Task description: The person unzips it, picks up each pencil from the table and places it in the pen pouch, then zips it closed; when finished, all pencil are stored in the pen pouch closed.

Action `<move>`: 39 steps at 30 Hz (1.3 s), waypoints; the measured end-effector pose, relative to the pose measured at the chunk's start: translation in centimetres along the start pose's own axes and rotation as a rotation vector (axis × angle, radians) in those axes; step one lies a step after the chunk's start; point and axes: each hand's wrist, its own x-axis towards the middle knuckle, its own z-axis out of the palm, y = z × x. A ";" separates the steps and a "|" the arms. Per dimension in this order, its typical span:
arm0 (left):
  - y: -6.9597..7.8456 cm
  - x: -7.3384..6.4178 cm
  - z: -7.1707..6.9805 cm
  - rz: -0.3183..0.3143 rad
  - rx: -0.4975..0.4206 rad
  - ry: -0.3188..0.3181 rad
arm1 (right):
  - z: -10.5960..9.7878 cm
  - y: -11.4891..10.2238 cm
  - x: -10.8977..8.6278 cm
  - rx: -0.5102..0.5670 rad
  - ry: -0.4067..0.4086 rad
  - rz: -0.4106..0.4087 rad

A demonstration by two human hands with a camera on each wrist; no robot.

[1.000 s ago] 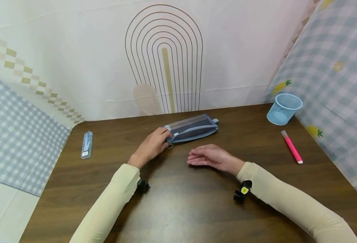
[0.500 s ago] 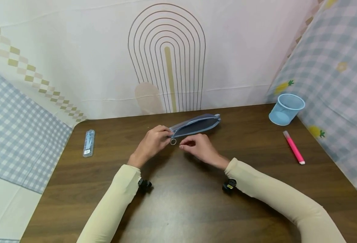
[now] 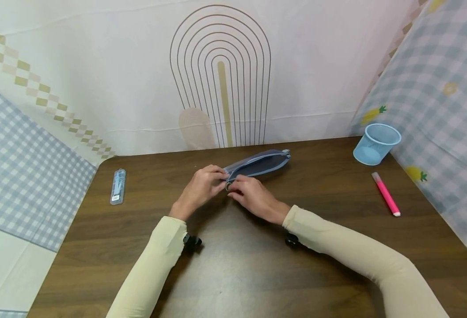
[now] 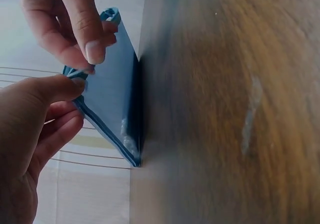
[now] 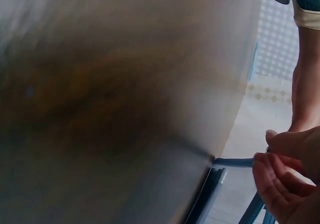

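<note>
A blue zip pencil pouch (image 3: 263, 164) stands tilted near the table's back edge, its zipper gaping along the top. My left hand (image 3: 203, 183) pinches the pouch's left end between thumb and fingers. Right beside it, my right hand (image 3: 255, 198) pinches the zipper pull, whose metal ring (image 3: 228, 186) shows between the two hands. In the left wrist view, the fingertips of my right hand (image 4: 67, 21) meet the pouch corner just above my left thumb (image 4: 62, 87). The right wrist view catches my right hand (image 5: 285, 186) at the pouch's blue edge.
A slim clear-and-blue plastic case (image 3: 118, 187) lies at the table's left. On the right are a pink marker (image 3: 386, 194) and, behind it, a light-blue mesh pen cup (image 3: 376, 145). Hanging cloth (image 3: 146, 88) borders the table's back and sides.
My right hand has come in from the right to the zipper pull and pinches it. My left hand has raised the pouch's left end, tilting the opening up.
</note>
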 end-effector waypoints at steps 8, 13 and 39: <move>0.2 -0.2 -0.2 0.046 0.028 0.070 | 0.0 0.0 -0.3 0.120 0.250 -0.006; 0.4 -0.6 -0.4 0.057 0.025 0.116 | -1.0 0.8 0.4 0.228 0.360 0.214; -1.1 -3.8 -1.9 -0.035 0.177 -0.430 | -7.3 6.7 -9.1 0.155 -0.128 0.624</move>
